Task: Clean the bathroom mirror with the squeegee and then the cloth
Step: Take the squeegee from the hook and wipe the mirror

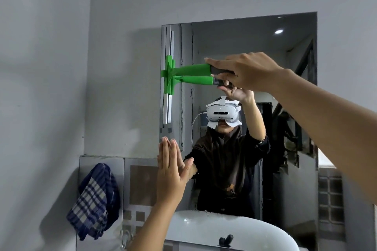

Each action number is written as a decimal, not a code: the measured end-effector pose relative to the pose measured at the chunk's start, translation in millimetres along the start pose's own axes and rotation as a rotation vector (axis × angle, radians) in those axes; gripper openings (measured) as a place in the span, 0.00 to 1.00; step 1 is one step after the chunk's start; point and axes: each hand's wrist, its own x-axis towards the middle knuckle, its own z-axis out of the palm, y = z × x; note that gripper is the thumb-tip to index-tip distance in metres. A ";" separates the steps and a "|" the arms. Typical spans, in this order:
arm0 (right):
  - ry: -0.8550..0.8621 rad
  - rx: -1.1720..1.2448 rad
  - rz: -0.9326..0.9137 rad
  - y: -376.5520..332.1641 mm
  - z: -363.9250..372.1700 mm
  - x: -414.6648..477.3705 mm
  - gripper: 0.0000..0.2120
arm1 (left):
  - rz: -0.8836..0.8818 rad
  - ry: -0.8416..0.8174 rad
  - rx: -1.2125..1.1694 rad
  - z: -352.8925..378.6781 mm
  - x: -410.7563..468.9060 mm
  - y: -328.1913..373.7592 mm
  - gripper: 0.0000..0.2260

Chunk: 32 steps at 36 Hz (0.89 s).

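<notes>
A frameless mirror [285, 51] hangs on the grey wall above the sink. The green squeegee [189, 68] lies sideways, its blade upright and pressed along the mirror's left edge. My right hand [244, 71] grips the dark end of its handle, reaching in from the right. My left hand [170, 169] rests flat with fingers together against the mirror's lower left corner. A blue checked cloth [94, 201] hangs on the tiled wall to the left of the sink, away from both hands.
The white sink [204, 228] curves below the mirror, with a dark tap fitting [225, 239] on its rim. Patterned tiles [140, 181] cover the lower wall. A side wall [40, 87] closes in on the left. The mirror shows a person wearing a headset.
</notes>
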 end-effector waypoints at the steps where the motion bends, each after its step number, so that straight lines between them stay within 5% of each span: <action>1: 0.007 -0.020 -0.008 -1.1 0.4 -0.4 0.23 | -0.002 0.001 0.002 0.3 -0.1 -0.1 0.34; 32: -0.048 -0.153 -0.008 -2.7 -17.2 29.8 0.21 | -0.031 -0.052 0.049 0.8 1.0 -1.8 0.34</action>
